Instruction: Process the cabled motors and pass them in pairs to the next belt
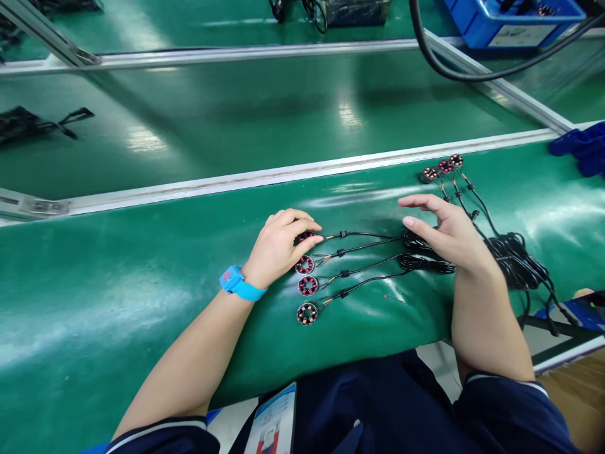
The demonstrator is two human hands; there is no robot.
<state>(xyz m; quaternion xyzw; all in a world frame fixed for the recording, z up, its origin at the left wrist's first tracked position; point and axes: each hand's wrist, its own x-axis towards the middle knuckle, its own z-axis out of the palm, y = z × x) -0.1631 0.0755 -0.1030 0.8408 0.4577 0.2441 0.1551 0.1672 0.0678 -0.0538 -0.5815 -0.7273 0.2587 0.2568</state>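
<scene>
Several ring-shaped motor stators with wire windings and black cables lie in a column on the green mat. My left hand [286,243], a blue band on its wrist, has thumb and fingers closed around the farthest stator [306,238], which is partly hidden. Just below it are a second red-wound stator [304,265], a third red one [308,286] and a copper-coloured one [307,313]. Their cables run right to coiled bundles [425,263]. Over these coils hovers my right hand [449,230], thumb and fingers apart, holding nothing.
Three more stators [444,167] lie at the back right, their cables leading to a black coil pile [517,261]. A metal rail [283,176] edges the bench's back. Farther off are a blue bin [520,31], a hanging black hose [454,74] and dark blue cloth [583,148].
</scene>
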